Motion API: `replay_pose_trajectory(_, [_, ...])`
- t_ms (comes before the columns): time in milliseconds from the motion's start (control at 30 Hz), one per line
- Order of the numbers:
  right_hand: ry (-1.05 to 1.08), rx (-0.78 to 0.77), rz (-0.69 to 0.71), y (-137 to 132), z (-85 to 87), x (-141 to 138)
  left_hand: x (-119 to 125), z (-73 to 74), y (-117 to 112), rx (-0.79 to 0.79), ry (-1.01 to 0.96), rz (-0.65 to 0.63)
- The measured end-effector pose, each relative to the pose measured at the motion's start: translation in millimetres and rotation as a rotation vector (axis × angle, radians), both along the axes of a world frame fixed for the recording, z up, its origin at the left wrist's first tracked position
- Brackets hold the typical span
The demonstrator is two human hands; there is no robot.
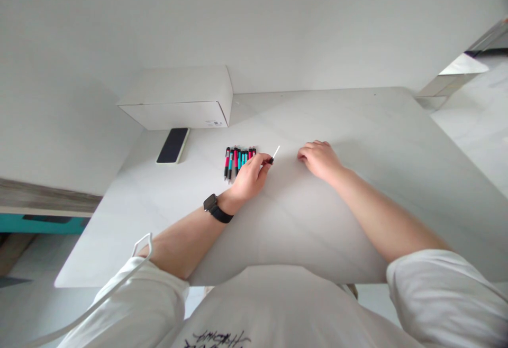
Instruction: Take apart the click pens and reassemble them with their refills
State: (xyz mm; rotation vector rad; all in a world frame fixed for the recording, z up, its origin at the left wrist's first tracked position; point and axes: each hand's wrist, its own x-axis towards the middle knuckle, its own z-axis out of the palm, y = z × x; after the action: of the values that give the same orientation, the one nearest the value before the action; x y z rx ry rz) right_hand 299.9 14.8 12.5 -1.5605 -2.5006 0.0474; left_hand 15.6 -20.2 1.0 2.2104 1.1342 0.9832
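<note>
My left hand [251, 176], with a black watch on the wrist, is closed in a pinch on a small pen [273, 155] with a white tip that points up and to the right. Just left of that hand lies a row of several pink and teal pens [235, 159] side by side on the white table [357, 126]. My right hand [318, 157] rests on the table to the right of the pen, fingers curled under, and nothing shows in it.
A white cardboard box [180, 98] stands at the back left of the table against the wall. A black phone [173, 146] lies flat in front of it. A white cable [137, 255] loops by my left elbow.
</note>
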Motion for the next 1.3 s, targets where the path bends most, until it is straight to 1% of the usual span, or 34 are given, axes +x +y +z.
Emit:
replay_pose_trajectory(100, [0.078, -0.005, 0.021, -3, 0.6, -8, 0, 1.3, -1, 0.009, 0.012, -0.013])
replay_pose_trajectory(200, [0.320, -0.043, 0.037, -6, 4.6, -16, 1, 3.2, -2, 0.022, 0.028, -0.030])
replay_pose_trajectory(300, [0.578, -0.084, 0.012, -8, 10.8, -19, 2, 5.2, -3, 0.029, 0.035, -0.045])
replay_pose_trajectory(400, [0.664, -0.075, -0.039, -7, 15.4, -17, 2, 7.1, -3, 0.028, 0.038, -0.066])
replay_pose_trajectory(567, [0.595, -0.047, -0.041, -5, 16.5, -11, 1, 7.9, -3, 0.048, 0.085, -0.131])
replay_pose_trajectory(767, [0.559, -0.022, -0.117, -1, 13.8, -8, 5, 6.4, -5, 0.102, 0.295, -0.277])
replay_pose_trajectory(833, [0.489, -0.007, -0.149, 2, 11.3, -2, 6, 6.9, -6, 0.111, 0.335, -0.309])
replay_pose_trajectory(900, [0.375, -0.022, -0.185, 5, 7.8, 7, 6, 7.7, -7, 0.112, 0.357, -0.319])
replay_pose_trajectory(1033, [0.138, -0.148, -0.217, 8, 1.0, 20, 6, 8.4, -8, 0.109, 0.347, -0.308])
replay_pose_trajectory(1133, [0.083, -0.205, -0.140, 6, -0.9, 17, 6, 7.2, -8, 0.109, 0.326, -0.262])
replay_pose_trajectory(1300, [0.165, -0.208, 0.126, -8, -0.2, -11, 5, 3.9, -6, 0.116, 0.303, -0.142])
